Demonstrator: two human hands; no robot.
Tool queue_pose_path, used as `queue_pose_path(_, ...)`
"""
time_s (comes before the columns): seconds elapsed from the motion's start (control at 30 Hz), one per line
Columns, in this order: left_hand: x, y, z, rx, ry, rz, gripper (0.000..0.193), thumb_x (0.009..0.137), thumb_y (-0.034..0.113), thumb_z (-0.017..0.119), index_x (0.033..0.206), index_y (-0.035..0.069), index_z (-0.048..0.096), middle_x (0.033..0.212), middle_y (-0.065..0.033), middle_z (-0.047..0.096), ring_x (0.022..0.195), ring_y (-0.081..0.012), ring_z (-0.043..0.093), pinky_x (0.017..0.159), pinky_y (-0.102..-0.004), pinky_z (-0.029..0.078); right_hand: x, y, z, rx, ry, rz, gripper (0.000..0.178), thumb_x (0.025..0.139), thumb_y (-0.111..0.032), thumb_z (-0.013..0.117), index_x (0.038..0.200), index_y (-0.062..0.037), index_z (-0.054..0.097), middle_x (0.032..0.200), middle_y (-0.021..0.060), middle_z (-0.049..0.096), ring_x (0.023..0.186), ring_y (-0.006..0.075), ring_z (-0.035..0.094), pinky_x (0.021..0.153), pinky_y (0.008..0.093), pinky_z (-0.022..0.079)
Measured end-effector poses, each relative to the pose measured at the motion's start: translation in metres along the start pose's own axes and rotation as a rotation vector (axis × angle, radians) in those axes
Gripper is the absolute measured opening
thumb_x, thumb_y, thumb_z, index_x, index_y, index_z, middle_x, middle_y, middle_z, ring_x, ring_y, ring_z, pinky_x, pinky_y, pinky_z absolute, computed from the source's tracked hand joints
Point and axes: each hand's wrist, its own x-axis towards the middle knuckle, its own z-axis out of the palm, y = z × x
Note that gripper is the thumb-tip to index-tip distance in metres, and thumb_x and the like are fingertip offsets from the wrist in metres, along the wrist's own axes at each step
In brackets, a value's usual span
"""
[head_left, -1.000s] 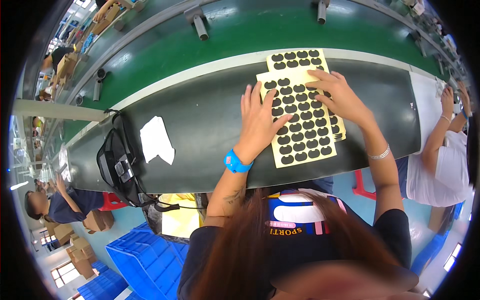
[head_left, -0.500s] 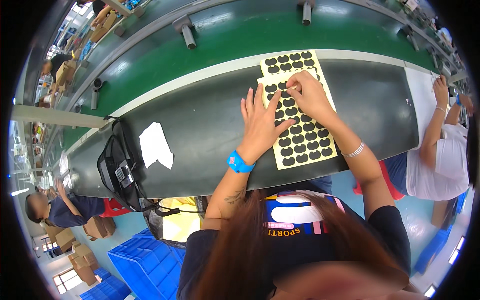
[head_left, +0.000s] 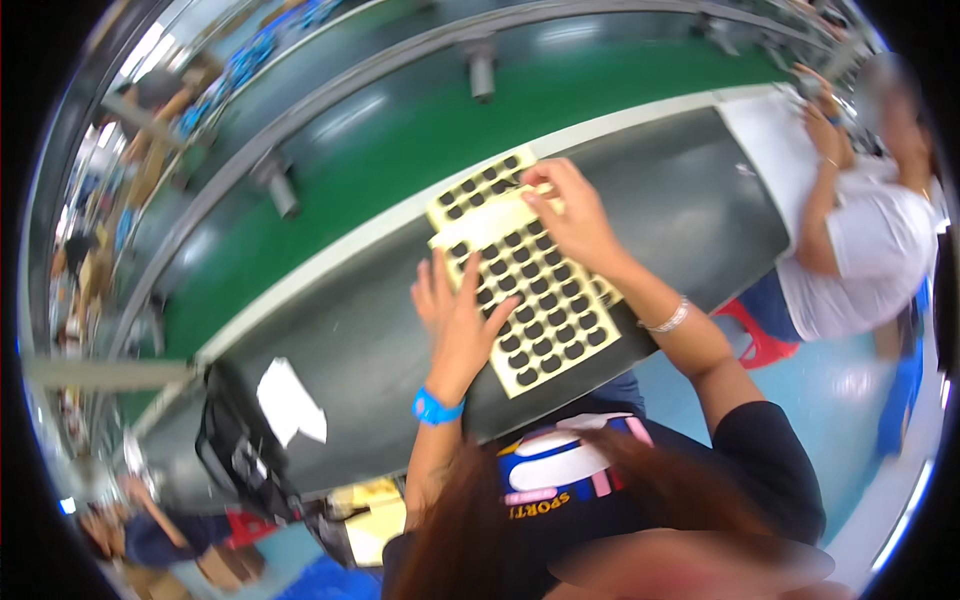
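Note:
A pale yellow sheet of black rounded stickers (head_left: 545, 312) lies tilted on the dark bench, over a second sticker sheet (head_left: 483, 187) whose far rows stick out behind it. A blank, pale yellow band runs between the two sets of rows. My left hand (head_left: 455, 325), with a blue band at its wrist, rests at the near sheet's left side, fingers spread. At the right end of the blank band my right hand (head_left: 572, 215) has thumb and forefinger pinched together. Blur hides what sits between those fingertips.
A white piece of paper (head_left: 290, 402) and a black bag (head_left: 235, 450) lie to the left on the bench (head_left: 350, 330). Beyond runs a green surface (head_left: 370, 150) with metal fittings. A co-worker in a white top (head_left: 850, 255) sits at right, another person at far left.
The whole view has turned and shifted. My right hand has moved from the near sheet's upper rows to its far right edge. The blank band looks wider. My left hand stays spread on the sheet.

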Motion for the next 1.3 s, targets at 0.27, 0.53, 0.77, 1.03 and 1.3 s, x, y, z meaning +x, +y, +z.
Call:
queue_pose_path(0.27, 0.006, 0.005, -0.005, -0.001, -0.111, 0.043, 0.072, 0.085, 0.032, 0.064, 0.141, 0.003, 0.031, 0.147, -0.0309, 0.012, 0.134, -0.0507, 0.014, 0.109, -0.0563, 0.014, -0.039, 0.018, 0.007, 0.075, -0.071, 0.053, 0.067, 0.079, -0.006, 0.065, 0.137, -0.0024, 0.032, 0.133, 0.0216, 0.037, 0.126, 0.0346, 0.037, 0.106, 0.0417, 0.030)
queue_pose_path(0.53, 0.023, 0.012, -0.005, -0.068, -0.025, -0.012, 0.072, 0.080, 0.022, 0.070, 0.139, 0.003, 0.034, 0.148, -0.0257, 0.014, 0.128, -0.0450, 0.022, 0.104, -0.0522, 0.024, -0.014, 0.021, -0.006, 0.064, -0.180, 0.083, 0.074, 0.080, 0.000, 0.061, 0.141, -0.0033, 0.020, 0.137, 0.0206, 0.032, 0.119, 0.0337, 0.041, 0.101, 0.0399, 0.035)
queue_pose_path(0.77, 0.024, 0.009, -0.008, -0.077, -0.008, -0.046, 0.066, 0.079, 0.013, 0.067, 0.137, 0.003, 0.038, 0.148, -0.0208, 0.022, 0.127, -0.0400, 0.027, 0.104, -0.0490, 0.024, -0.007, 0.030, -0.005, 0.053, -0.218, 0.069, 0.071, 0.080, 0.000, 0.060, 0.140, 0.0012, 0.021, 0.135, 0.0191, 0.034, 0.110, 0.0288, 0.046, 0.097, 0.0390, 0.039)
queue_pose_path(1.03, 0.025, -0.015, 0.007, -0.452, 0.131, -0.125, 0.066, 0.073, 0.006, 0.068, 0.132, -0.003, 0.040, 0.145, -0.0267, 0.023, 0.121, -0.0348, 0.040, 0.095, -0.0416, 0.041, -0.011, 0.042, -0.004, 0.010, -0.193, -0.097, 0.073, 0.077, 0.004, 0.065, 0.139, 0.0002, 0.025, 0.136, 0.0200, 0.036, 0.127, 0.0370, 0.037, 0.105, 0.0403, 0.033)
queue_pose_path(1.3, 0.028, -0.041, 0.015, -0.494, 0.158, -0.153, 0.069, 0.071, 0.004, 0.066, 0.133, -0.003, 0.037, 0.146, -0.0230, 0.023, 0.115, -0.0277, 0.046, 0.085, -0.0301, 0.042, -0.010, 0.047, -0.001, 0.012, -0.207, -0.104, 0.073, 0.077, 0.004, 0.066, 0.138, -0.0017, 0.026, 0.136, 0.0193, 0.038, 0.126, 0.0375, 0.037, 0.105, 0.0422, 0.035)
